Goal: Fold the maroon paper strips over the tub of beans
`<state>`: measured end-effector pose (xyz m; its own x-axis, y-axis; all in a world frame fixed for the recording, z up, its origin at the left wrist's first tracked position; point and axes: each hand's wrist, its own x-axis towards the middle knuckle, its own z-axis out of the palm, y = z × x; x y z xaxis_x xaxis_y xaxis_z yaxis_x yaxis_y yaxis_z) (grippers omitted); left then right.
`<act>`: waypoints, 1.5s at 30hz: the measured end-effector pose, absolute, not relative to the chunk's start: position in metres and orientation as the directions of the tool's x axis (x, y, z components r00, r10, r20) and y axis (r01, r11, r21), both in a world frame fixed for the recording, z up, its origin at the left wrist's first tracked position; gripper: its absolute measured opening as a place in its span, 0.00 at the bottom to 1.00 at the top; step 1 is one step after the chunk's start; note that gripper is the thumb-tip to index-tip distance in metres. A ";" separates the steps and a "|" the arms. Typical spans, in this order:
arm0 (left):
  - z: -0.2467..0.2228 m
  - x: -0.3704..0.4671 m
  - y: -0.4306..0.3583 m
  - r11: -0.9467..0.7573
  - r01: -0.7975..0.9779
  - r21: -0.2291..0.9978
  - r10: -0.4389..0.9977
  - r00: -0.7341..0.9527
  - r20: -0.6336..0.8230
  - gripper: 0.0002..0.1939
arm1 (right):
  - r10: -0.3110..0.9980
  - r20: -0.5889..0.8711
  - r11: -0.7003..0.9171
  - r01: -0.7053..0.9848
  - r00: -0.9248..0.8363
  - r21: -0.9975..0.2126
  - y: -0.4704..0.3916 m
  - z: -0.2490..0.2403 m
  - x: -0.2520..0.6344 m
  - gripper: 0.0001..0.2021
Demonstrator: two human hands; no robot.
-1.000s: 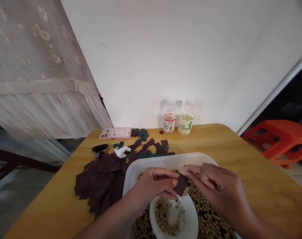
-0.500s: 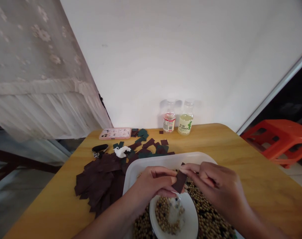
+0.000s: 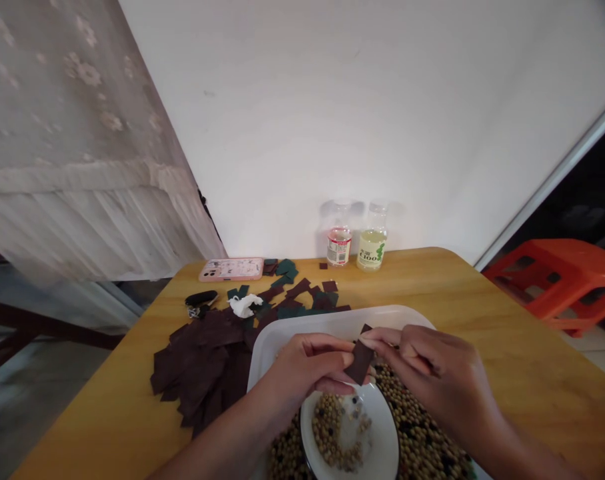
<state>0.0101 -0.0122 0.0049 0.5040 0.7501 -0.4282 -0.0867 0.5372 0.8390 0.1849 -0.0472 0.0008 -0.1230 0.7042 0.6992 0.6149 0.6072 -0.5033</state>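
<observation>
Between my two hands is a small dark brown rectangular piece (image 3: 360, 362), thin and flat, tilted over the bowl. My left hand (image 3: 318, 363) pinches its left side between thumb and fingers. On its upper right edge, the thumb and forefinger of my right hand (image 3: 432, 363) are closed. Below is a white bowl (image 3: 382, 440) with tan and a few dark beads in it and something clear at its middle. The bowl sits among many tan and black beads (image 3: 422, 433) in a white tray (image 3: 392, 317), partly hidden by my forearms.
Left of the tray lies a heap of dark brown pieces (image 3: 202, 367), with green pieces (image 3: 285, 268) behind. A white crumpled tissue (image 3: 244, 305), black key fob (image 3: 201, 298), pink phone (image 3: 231, 269) and two bottles (image 3: 339, 245) are on the wooden table (image 3: 482, 300). A red stool (image 3: 562, 277) stands right.
Almost nothing differs. The brown piece has turned very slightly between my fingers; both hands keep their grip in the same place.
</observation>
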 end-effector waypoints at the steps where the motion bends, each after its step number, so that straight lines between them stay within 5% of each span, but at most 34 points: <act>1: 0.005 0.010 -0.012 0.536 -0.087 0.840 0.756 0.493 -0.431 0.15 | 0.703 0.696 0.619 0.608 -0.145 -0.498 -0.047 0.001 0.185 0.21; 12: 0.004 0.009 -0.012 0.527 -0.081 0.846 0.761 0.488 -0.428 0.16 | 0.676 0.710 0.633 0.648 -0.196 -0.424 -0.047 0.002 0.185 0.21; 45: 0.006 0.011 -0.010 0.542 -0.187 0.820 0.798 0.420 -0.431 0.17 | 0.701 0.698 0.623 0.603 -0.147 -0.498 -0.049 0.000 0.183 0.21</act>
